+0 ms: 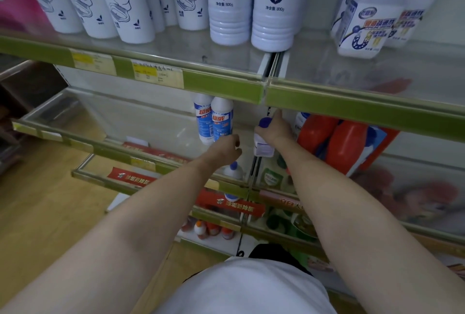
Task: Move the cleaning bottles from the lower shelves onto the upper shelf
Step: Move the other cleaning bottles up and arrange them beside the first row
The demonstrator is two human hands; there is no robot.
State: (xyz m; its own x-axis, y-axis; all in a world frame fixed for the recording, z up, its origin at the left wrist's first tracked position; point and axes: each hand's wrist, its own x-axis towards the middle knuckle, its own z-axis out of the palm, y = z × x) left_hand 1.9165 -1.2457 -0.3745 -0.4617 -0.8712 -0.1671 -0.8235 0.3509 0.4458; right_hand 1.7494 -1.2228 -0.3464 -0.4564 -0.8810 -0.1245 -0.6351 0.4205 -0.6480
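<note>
Below the green-edged upper shelf, near the middle of the frame, both your arms reach into the second shelf down. Two white bottles with blue and red labels stand there side by side, touching. Your left hand sits just below them with its fingers curled; whether it grips one of them or only touches its base, you cannot tell from this angle. Your right hand is wrapped around one white bottle with a purple cap, holding it at the neck, just right of the pair. On the upper shelf, across the top of the frame, stand at least five tall white toilet-cleaner bottles at the left, two ribbed pale bottles in the centre, and two drain-cleaner bottles with blue caps at the upper right. Two red bottles lean at the right of the second shelf.
</note>
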